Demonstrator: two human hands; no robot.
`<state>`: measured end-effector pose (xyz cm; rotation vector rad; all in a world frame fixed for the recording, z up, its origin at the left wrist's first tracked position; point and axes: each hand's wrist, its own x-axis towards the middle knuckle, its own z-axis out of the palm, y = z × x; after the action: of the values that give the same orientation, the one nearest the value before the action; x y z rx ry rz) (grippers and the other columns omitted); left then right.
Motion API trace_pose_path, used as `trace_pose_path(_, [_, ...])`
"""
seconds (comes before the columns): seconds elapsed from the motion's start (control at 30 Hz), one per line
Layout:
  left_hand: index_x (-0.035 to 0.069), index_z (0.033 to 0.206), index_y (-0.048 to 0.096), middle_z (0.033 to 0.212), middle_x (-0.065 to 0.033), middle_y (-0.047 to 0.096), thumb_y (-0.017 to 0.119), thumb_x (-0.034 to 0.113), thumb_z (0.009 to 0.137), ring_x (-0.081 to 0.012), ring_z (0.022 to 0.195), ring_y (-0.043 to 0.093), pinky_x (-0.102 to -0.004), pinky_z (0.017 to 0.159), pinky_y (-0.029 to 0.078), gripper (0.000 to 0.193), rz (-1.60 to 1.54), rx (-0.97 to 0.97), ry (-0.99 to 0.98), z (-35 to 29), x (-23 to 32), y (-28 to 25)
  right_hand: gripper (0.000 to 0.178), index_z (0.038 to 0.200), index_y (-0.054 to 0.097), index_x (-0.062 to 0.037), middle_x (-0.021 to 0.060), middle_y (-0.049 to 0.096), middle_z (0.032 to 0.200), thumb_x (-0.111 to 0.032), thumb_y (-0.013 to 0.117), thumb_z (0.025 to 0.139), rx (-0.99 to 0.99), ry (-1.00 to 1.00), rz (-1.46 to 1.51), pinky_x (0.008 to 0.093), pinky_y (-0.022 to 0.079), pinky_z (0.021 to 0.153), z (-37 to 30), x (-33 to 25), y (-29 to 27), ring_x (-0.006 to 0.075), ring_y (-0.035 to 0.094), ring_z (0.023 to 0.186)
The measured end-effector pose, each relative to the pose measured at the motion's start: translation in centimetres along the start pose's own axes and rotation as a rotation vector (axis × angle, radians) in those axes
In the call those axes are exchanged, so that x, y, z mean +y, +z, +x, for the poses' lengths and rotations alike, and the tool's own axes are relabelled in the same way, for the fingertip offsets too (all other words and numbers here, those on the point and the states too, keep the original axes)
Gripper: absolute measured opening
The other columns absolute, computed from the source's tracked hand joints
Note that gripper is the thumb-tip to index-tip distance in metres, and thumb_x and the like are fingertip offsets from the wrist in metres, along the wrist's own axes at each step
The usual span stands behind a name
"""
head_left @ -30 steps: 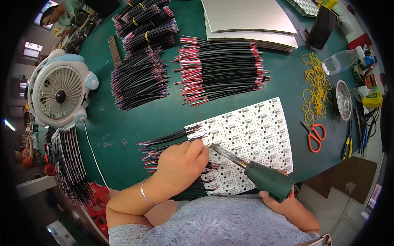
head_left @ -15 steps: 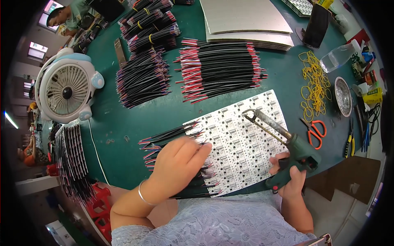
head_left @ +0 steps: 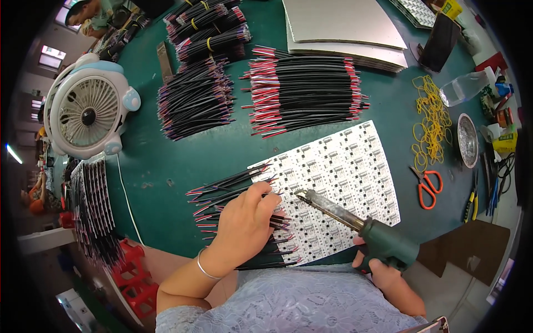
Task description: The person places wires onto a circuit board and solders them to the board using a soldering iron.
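A white circuit board panel (head_left: 350, 177) with rows of small dark parts lies at a slant on the table before me. Black cables (head_left: 222, 182) with red, white and blue wire ends reach over its left edge. My left hand (head_left: 244, 225) is closed in a pinch at that edge, apparently on one black cable, which the fingers mostly hide. In my right hand (head_left: 383, 272) is a green gun-shaped soldering iron (head_left: 388, 243), gripped by its handle. Its metal tip points left and hovers at or just above the board, close to my left fingertips; contact cannot be made out.
Black cable piles (head_left: 311, 86) lie behind the board, near grey sheets (head_left: 344, 22). A fan (head_left: 89, 111) stands left. Rightward are yellow rubber bands (head_left: 432, 116), orange-handled scissors (head_left: 427, 188), a metal bowl (head_left: 468, 141), pliers (head_left: 472, 202) and a plastic bottle (head_left: 466, 89). Another person (head_left: 91, 14) sits far left.
The soldering iron has swung left and down, bringing its tip from over the board's upper middle to near my left fingers. My left hand has shifted slightly, still at the board's left edge.
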<state>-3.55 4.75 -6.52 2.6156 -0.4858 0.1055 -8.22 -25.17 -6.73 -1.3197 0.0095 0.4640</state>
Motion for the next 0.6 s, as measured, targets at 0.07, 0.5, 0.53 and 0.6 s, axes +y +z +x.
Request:
trace_pose_path(0.07, [0.009,0.106,0.049,0.112,-0.0137,0.052,0.072,0.0,0.056,-0.0325,0.085,0.059,-0.0404,0.065,0.049,0.055,-0.067,0.033,0.046,-0.4,-0.7,0.3,0.053,0.126,0.05,0.0066,0.0163,0.064,0.11,-0.023,0.067,0.085,-0.013,0.042,-0.012,0.0307,0.053,0.063,-0.2,0.1,0.0,0.0183,0.065,0.068])
trace_pose_path(0.5, [0.01,0.097,0.066,0.079,-0.003,0.058,0.065,0.004,0.062,-0.023,0.066,0.058,-0.0326,0.054,0.046,0.035,0.043,0.009,0.097,-0.9,-0.6,-0.4,0.017,0.095,0.065,0.0004,0.0105,0.067,0.08,-0.009,0.064,0.08,-0.062,-0.119,-0.457,0.0316,0.053,0.06,0.2,-0.6,0.2,0.0195,0.066,0.063])
trace_pose_path(0.53, [0.01,0.099,0.066,0.077,-0.003,0.057,0.065,0.005,0.062,-0.022,0.063,0.057,-0.0327,0.053,0.045,0.037,0.04,0.015,0.107,-0.9,-0.6,-0.5,0.028,0.104,0.062,0.0014,0.0112,0.067,0.09,-0.018,0.063,0.084,-0.134,-0.247,-0.609,0.0306,0.052,0.061,0.3,-0.4,-0.3,0.0187,0.065,0.064])
trace_pose_path(0.6, [0.009,0.1,0.066,0.076,-0.0029,0.056,0.065,0.005,0.062,-0.0211,0.06,0.056,-0.0328,0.052,0.044,0.038,0.038,0.022,0.118,-1.0,-0.4,-0.8,0.038,0.113,0.059,0.0023,0.0119,0.066,0.1,-0.027,0.062,0.088,-0.208,-0.377,-0.76,0.0296,0.051,0.062,0.4,-0.3,-0.3,0.0179,0.064,0.065])
